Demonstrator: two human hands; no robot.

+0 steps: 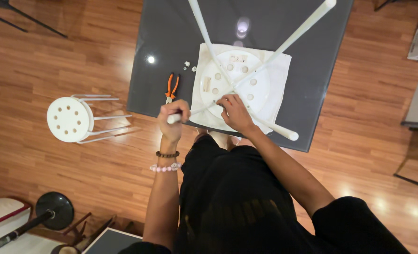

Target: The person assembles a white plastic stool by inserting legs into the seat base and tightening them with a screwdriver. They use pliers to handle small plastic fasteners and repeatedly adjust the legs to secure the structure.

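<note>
Clearly well along, judging by the frame's centre: white round seat (235, 84) lying upside down on a white cloth (279, 70) atop the dark glass table (171, 33), with long white legs (303, 26) already standing up from it toward the top of the frame and another leg end (284, 132) jutting off the near table edge at lower right of the seat. Left hand (172, 117), at the table's near edge left of centre, closed in a fist around the end of a white leg (183, 114) lying nearly flat. Right hand (235, 113), just right of it, resting curled on the seat's near rim, fingertips pinched at the leg's joint; whether anything small sits between them, impossible to tell. Probably left to do: fastening this last leg. Orange-handled pliers (171, 87) and a few small white fittings (188, 66) lying untouched on the glass, upper left of the seat. Finished matching stool (75, 119) tipped on its side on the wooden floor (100, 47) at mid-left.
</note>
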